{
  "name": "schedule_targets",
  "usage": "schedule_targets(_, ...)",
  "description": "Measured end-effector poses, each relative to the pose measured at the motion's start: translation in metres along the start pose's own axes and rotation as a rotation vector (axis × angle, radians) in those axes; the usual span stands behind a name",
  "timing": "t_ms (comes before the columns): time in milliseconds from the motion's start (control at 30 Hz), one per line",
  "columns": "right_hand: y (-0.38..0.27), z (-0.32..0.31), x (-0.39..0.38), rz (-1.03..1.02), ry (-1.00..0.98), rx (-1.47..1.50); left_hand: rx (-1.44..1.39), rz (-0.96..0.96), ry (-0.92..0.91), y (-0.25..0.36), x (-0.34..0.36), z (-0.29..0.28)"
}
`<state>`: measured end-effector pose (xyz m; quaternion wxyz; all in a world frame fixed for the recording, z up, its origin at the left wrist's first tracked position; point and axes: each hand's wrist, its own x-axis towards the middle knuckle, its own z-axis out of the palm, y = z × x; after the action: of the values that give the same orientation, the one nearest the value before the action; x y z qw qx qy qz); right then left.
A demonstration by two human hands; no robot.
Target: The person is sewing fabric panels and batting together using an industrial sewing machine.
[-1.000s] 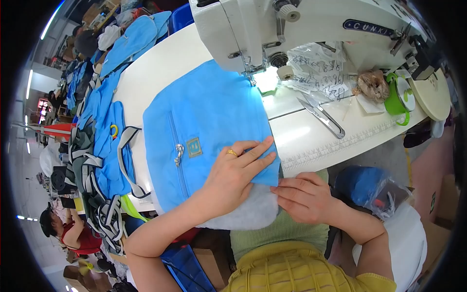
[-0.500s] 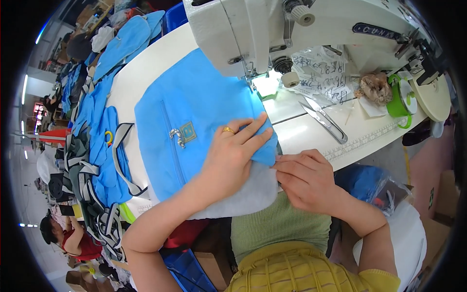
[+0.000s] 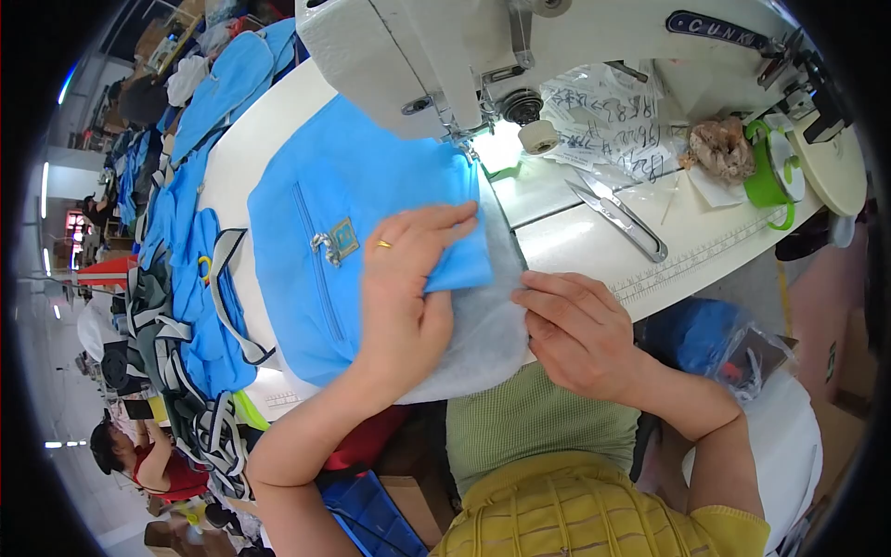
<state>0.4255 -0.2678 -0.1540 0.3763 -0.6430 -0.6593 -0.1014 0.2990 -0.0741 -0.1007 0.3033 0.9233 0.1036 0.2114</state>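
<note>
A blue fabric panel [image 3: 371, 153] with a zipper line [image 3: 320, 278], a small square patch [image 3: 345, 238] and a silvery charm [image 3: 325, 248] lies on the table, its upper right edge under the sewing machine's presser foot [image 3: 464, 147]. Under it, a thin whitish fabric layer [image 3: 487, 339] shows along the right and near sides. My left hand [image 3: 408, 278], a ring on one finger, rests on the blue panel near its right edge, fingers stretched out. With fingertips pinched together, my right hand [image 3: 580, 330] holds the whitish layer's right edge.
Thread snips [image 3: 620, 218] lie right of the needle, near a printed ruler strip [image 3: 691, 265]. Beyond are a plastic bag with papers [image 3: 613, 130] and a green cup [image 3: 768, 172]. Blue pieces and dark straps [image 3: 172, 325] are heaped left. Another person [image 3: 153, 455] sits far left.
My left hand has shifted left with the blue panel's edge, so a wider strip of whitish layer shows. My right hand keeps its pinch at the edge. The whole view has shifted slightly.
</note>
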Motion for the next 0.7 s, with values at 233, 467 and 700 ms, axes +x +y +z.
schedule_targets(233, -0.004, 0.001, -0.002, 0.073, 0.045, -0.046, 0.151, 0.057, -0.144, 0.001, -0.003, 0.012)
schedule_targets(467, -0.005, -0.002, 0.005, 0.097, 0.017, -0.016, 0.207, 0.031, -0.124, 0.002, -0.008, 0.025)
schedule_targets(700, -0.001, -0.009, 0.020, 0.093, -0.094, -0.026, 0.238, 0.073, -0.122, -0.012, -0.003, 0.024)
